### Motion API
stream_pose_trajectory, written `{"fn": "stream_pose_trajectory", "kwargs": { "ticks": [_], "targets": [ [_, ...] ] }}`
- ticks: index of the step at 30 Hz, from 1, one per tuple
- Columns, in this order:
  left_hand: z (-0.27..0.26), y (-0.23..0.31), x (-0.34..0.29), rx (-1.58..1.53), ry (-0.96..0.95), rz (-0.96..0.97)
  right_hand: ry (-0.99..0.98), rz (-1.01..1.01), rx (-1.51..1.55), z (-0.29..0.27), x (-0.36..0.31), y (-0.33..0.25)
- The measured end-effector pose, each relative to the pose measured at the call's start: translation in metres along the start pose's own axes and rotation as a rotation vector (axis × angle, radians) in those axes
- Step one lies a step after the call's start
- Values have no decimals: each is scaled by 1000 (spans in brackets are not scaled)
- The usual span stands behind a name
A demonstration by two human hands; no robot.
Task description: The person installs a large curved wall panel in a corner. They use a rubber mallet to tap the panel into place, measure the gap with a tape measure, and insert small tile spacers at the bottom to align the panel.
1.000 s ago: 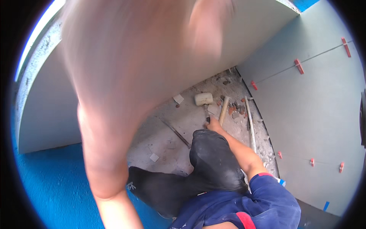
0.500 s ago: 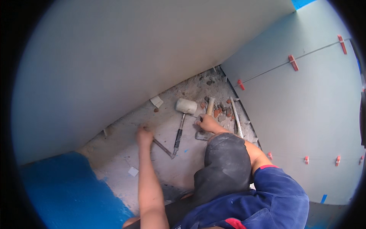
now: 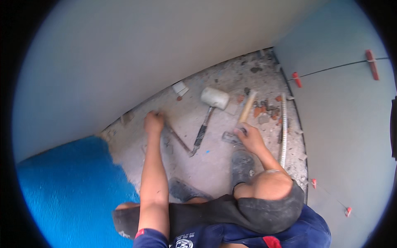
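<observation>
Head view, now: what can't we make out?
All head view:
Left hand: grip on metal bar blurred, screened by the hand itself.
Wooden handle: lower end hidden by right hand.
Dark thing, right edge: cut off by picture's rim, kind unclear.

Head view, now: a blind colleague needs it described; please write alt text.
A person's left hand is at a dark rod, the right hand at a wooden-handled hammer; between them a white-headed mallet lies on a dirty floor near rubble.
</observation>
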State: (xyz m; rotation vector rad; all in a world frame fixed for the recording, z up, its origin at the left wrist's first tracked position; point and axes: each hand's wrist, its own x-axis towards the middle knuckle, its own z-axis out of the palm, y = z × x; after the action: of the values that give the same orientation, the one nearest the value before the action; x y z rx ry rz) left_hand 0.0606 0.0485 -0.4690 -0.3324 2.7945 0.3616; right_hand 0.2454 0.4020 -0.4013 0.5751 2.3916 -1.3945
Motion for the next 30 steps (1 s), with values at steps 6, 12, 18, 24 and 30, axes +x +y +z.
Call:
{"fn": "stream_pose_trajectory", "kwargs": {
  "ticks": [6, 12, 18, 24, 30],
  "targets": [
    [-5, 3, -9, 134, -92, -189, 36, -103, -49, 6, 21, 19],
    [30, -3, -37, 114, -125, -37, 32, -236, -460, 2, 102, -27],
    [35, -8, -38, 27, -193, -18, -58, -200, -406, 8, 132, -25],
    [32, -36, -45, -16, -166, 23, 72, -256, -178, -7, 97, -12],
    [-14, 33, -48, -266, -398, 87, -264, -607, -811, -10, 37, 48]
  ]
}}
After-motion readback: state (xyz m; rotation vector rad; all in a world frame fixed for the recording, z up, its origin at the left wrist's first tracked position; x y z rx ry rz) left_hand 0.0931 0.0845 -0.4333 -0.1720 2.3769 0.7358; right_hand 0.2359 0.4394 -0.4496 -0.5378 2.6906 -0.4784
